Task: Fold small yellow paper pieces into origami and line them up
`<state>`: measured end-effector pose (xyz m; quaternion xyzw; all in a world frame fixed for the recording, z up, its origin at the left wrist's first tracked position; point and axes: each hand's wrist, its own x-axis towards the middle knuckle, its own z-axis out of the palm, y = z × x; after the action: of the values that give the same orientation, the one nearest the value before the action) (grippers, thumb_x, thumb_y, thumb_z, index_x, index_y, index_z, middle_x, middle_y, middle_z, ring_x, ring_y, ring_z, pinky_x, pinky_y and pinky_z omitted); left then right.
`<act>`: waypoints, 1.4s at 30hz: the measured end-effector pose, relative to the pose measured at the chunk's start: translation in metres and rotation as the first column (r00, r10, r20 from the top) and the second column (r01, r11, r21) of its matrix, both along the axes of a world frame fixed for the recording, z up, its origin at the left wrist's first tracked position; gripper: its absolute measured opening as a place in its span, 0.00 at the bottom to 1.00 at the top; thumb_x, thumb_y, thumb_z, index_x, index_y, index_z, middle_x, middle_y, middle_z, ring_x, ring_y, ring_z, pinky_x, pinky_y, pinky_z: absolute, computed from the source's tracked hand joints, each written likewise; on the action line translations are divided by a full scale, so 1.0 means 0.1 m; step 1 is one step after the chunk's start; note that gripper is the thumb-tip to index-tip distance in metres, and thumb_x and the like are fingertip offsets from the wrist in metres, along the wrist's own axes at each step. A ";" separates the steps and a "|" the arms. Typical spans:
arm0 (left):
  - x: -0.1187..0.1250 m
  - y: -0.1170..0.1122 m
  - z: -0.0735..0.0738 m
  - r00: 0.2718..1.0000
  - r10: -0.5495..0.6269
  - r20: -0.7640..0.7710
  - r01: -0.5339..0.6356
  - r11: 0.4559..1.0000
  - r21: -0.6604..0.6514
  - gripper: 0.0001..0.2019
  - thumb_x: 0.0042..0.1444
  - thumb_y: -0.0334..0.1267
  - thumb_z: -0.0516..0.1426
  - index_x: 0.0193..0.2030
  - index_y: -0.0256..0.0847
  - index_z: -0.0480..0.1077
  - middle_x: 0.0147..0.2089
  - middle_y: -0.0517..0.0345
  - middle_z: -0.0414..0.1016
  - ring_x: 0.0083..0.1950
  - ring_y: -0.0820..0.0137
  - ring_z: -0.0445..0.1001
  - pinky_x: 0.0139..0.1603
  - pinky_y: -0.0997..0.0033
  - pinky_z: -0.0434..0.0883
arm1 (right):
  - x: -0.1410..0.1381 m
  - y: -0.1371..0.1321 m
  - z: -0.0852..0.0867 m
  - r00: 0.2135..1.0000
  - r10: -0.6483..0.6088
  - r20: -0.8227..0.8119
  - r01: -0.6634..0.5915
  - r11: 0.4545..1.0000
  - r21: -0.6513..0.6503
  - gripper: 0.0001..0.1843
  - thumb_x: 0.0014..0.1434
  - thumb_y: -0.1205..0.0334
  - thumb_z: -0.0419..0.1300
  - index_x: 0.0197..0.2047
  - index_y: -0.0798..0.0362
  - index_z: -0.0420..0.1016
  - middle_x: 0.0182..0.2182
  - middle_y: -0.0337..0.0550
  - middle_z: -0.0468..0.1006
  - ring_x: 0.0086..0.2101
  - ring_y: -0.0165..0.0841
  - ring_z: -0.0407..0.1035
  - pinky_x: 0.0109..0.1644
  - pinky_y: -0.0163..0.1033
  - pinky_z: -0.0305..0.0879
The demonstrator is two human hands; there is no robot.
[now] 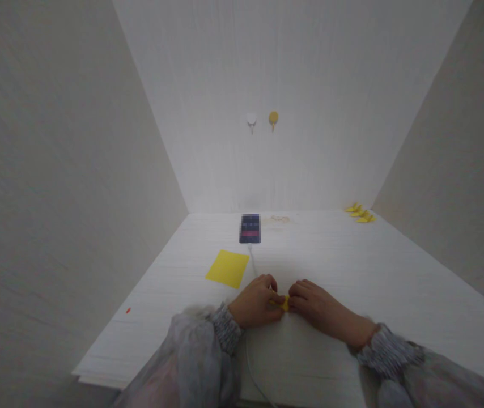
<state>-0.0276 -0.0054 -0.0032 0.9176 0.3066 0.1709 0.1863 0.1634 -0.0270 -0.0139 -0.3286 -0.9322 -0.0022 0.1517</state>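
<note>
A small piece of folded yellow paper is pinched between my two hands, close to the front of the white table. My left hand has its thumb and fingers closed on the paper's left part. From the other side, my right hand grips the right end with bent fingers. Much of the paper is hidden behind the fingers. Just beyond my left hand lies a flat yellow paper sheet, square and unfolded.
A phone with a white cable lies near the back wall; the cable runs under my left hand. Several folded yellow paper pieces stand at the back right corner. A red bit lies left. Two hooks hang on the wall.
</note>
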 end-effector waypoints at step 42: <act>0.06 0.11 -0.15 0.985 0.121 0.124 -0.091 0.971 -0.221 0.14 0.51 0.41 0.51 0.23 0.35 0.72 0.30 0.58 0.64 0.28 0.78 0.63 0.30 0.78 0.61 | -0.14 0.03 -0.12 0.957 -0.262 -0.123 0.232 0.949 -0.214 0.09 0.57 0.70 0.45 0.32 0.58 0.65 0.33 0.48 0.65 0.35 0.33 0.61 0.39 0.41 0.59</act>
<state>-0.0211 0.0052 -0.0181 0.8606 0.3585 0.2091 0.2953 0.1496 -0.0241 -0.0259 -0.4558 -0.8651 0.0958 0.1865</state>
